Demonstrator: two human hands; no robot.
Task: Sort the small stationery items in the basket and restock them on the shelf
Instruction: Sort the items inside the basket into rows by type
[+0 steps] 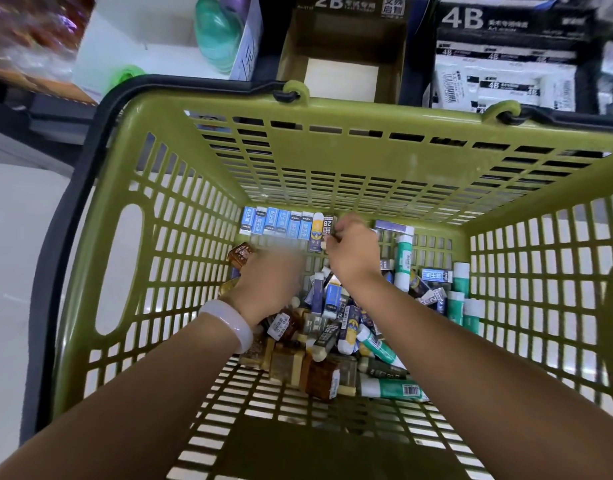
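Observation:
An olive green basket (332, 109) fills the view. Along its far wall stands a neat row of several light blue erasers (277, 221), ending in a dark 2B eraser (327, 225). My right hand (353, 251) pinches that 2B eraser at the row's right end. My left hand (270, 282), motion-blurred, with a pale bangle on the wrist, reaches down by the brown erasers (241, 254) at the left; its fingers are too blurred to read. A mixed heap of erasers (332, 327) and green-white glue sticks (384, 348) lies in the basket's middle.
Beyond the basket, the shelf holds an open 2B display box (343, 46), nearly empty, and a 4B eraser box (502, 71) to its right. Green plastic items (218, 36) stand at the shelf's left. More glue sticks (461, 292) lie against the basket's right side. White floor shows at left.

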